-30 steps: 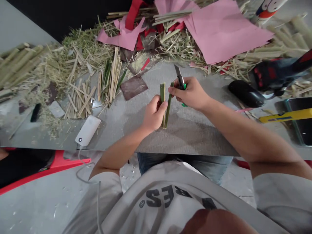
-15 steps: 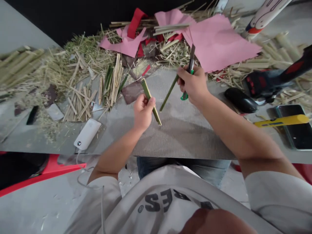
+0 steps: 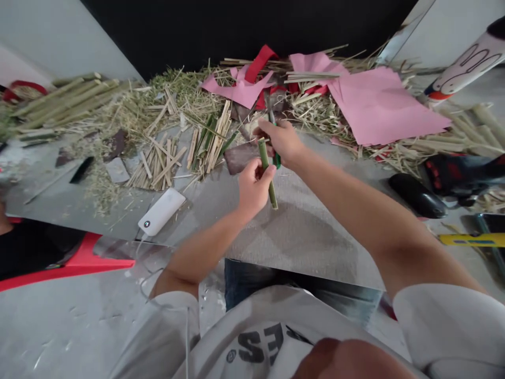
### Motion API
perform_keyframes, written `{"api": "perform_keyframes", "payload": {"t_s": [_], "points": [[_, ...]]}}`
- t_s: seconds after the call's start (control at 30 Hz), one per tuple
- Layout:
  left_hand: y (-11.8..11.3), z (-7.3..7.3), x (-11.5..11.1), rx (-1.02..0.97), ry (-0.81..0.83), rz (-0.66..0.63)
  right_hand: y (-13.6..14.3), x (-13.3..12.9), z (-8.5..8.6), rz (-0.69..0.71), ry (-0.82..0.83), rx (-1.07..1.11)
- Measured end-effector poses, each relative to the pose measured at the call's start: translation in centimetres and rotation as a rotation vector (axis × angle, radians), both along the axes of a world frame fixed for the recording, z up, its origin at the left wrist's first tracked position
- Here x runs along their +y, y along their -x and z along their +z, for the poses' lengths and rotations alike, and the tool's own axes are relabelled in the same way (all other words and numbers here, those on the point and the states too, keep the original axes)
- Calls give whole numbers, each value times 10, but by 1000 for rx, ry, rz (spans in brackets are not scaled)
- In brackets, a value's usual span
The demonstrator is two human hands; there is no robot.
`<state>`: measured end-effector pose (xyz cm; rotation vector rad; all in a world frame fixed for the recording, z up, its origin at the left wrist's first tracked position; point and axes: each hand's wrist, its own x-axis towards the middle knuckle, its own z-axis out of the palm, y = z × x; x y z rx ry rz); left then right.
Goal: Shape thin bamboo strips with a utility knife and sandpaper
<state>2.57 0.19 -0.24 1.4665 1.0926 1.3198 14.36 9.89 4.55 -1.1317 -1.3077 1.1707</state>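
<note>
My left hand [image 3: 254,185] is closed round a short green bamboo strip [image 3: 272,193], held upright with the thumb across it. Close beyond it, my right hand [image 3: 284,141] grips a utility knife with a green handle [image 3: 278,160]. The blade [image 3: 271,109] points away from me, toward the back of the table. The hands are nearly touching at the strip's upper end. Whether the thin green strip is still in my right fingers cannot be made out. Behind the hands lies a brown flat piece [image 3: 240,158], beside a bundle of split bamboo sticks [image 3: 213,138].
Bamboo shavings [image 3: 177,87] and pink sheets [image 3: 389,108] lie along the back. To the left are short sticks [image 3: 160,163], a white power bank [image 3: 162,211] with a cable, and bamboo lengths [image 3: 71,102]. A black mouse-shaped object [image 3: 417,195], power tool [image 3: 445,179] and yellow tool [image 3: 471,240] lie right.
My right hand has come left and in close to my left hand with the knife. The bamboo strip has turned more upright, its green side now showing. The camera view has shifted.
</note>
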Motion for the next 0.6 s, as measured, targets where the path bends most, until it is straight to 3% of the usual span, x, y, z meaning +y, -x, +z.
{"api": "perform_keyframes", "payload": {"t_s": [0.1, 0.2, 0.33, 0.47, 0.53, 0.6], "points": [[-4, 3, -6, 87, 27, -32, -35, -50, 3, 75, -9, 24], [-12, 5, -20, 133, 63, -121, -61, -90, 3, -9, -68, -77], [-22, 4, -31, 185, 135, -298, -86, -116, -3, -153, -119, -155], [-24, 4, -24, 32, 246, -457, -117, -136, -12, -226, -16, 16], [-21, 14, -25, -31, 134, -382, -135, -145, -19, -272, 31, 113], [-13, 33, -38, -43, -127, -307, -151, -151, -26, -323, 42, 135]]}}
